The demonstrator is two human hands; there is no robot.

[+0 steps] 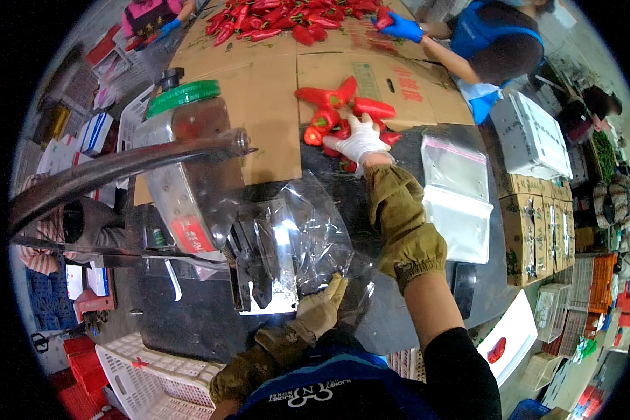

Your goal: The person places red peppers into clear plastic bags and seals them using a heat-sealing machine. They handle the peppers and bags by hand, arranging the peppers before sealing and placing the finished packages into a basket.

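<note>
My right hand (359, 139), in a white glove, rests with spread fingers over a small group of red peppers (323, 119) at the cardboard's near edge. Whether it grips one is hidden. Low in the view, my left hand (317, 310), in a pale glove, has its fingers at the near edge of a clear plastic bag (315, 231) and seems to pinch it. That bag lies partly over a shiny metal plate (273, 307) beside a metal bench-top machine (163, 189) carrying a roll of green printed tape (184, 98). A stack of clear bags (457, 220) lies right of my right forearm.
More red peppers (273, 18) are heaped on the flattened cardboard (262, 68) at the far end. A co-worker's blue-gloved hand (403, 27) holds a pepper there. A curved metal bar (131, 163) juts in from the left. White crate (157, 375) stands lower left; cartons (538, 231) stand right.
</note>
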